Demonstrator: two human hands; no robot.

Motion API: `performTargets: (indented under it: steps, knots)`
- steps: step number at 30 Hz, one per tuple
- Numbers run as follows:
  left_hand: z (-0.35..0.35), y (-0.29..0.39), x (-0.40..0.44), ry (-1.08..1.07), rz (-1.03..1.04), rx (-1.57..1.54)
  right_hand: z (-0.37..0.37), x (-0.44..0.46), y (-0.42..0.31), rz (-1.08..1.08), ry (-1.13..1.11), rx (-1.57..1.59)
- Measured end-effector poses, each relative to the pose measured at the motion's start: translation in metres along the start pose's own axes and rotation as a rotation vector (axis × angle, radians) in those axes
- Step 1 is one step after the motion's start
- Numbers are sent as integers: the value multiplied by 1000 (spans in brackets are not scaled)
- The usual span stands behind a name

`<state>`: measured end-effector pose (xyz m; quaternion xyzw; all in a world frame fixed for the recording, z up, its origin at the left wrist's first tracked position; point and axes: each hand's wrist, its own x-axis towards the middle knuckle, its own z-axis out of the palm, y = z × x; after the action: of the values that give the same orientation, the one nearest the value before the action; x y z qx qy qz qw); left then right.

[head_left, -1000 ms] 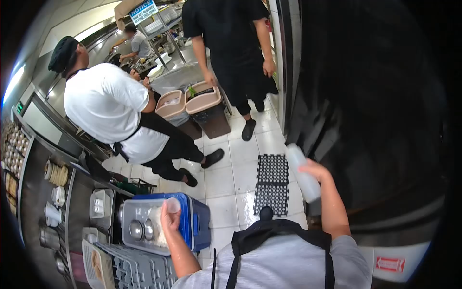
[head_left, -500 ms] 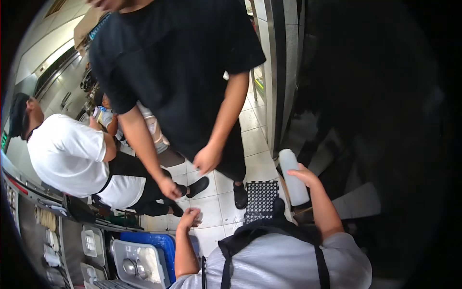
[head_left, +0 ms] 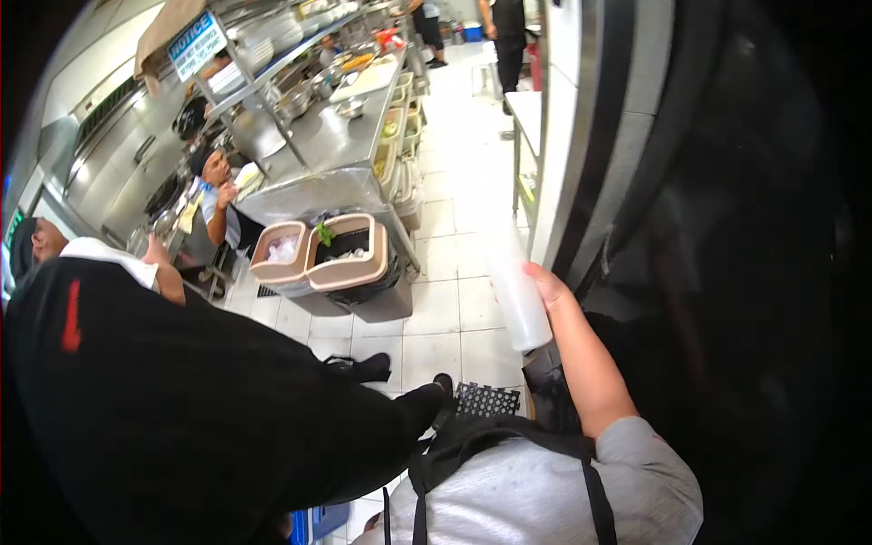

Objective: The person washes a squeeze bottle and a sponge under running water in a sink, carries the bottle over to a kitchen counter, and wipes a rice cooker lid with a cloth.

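A tall, translucent white plastic bottle (head_left: 520,309) is gripped by my right hand (head_left: 545,286), out in front of me on the right. My fingers wrap its side, and some lie hidden behind it. The bottle leans slightly, and its upper end blends into the bright floor. My left hand is not in view; only a sliver of skin shows at the bottom edge, beside a person in black (head_left: 209,391) who fills the lower left.
Two beige waste bins (head_left: 354,272) stand at the end of a steel counter (head_left: 336,145). A tiled aisle (head_left: 445,300) runs ahead, with a black mat (head_left: 488,400) near my feet. A dark doorway edge (head_left: 627,136) is on the right. Other people stand around the kitchen.
The person in black has moved from ahead of me to my left side, uncovering the bins and counter. My left hand has gone out of sight. The bottle has moved slightly left and up.
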<state>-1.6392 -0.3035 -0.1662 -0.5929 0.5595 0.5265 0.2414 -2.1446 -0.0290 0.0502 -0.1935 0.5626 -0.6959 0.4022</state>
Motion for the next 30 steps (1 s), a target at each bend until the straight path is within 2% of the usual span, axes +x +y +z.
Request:
performTargets:
  steps: [2,3,4,7,8,11,14,17,20,23,25,28,30]
  knots:
    - [11,16,-3,2,33,-50,-4,43,42,180,198,-761]
    - [15,24,-3,2,41,-71,14,46,44,353,180,-1475]
    - [18,32,-4,5,41,-90,8,60,61,267,61,-1327]
    - [20,48,9,3,10,-125,-2,123,96,128,193,-752]
    - [19,51,16,2,-11,-130,3,134,84,113,190,-855]
    - [5,79,40,-14,-60,-130,5,179,50,214,173,-812]
    - [-18,130,72,-35,-70,-103,-2,215,32,209,274,-707]
    - [-51,238,117,-65,45,-46,-36,265,54,35,246,-820]
    - [-72,386,139,-109,233,-44,-42,290,21,73,160,-718]
    - [-50,521,119,-92,491,-222,-62,327,-2,93,62,-681]
    - [-39,602,106,-191,671,-23,-73,358,-23,68,-22,-746]
    - [-4,703,93,-337,945,-2,-93,406,-65,-5,-160,-934]
    - [17,752,121,-404,1014,37,-108,439,-89,-53,-234,-1016]
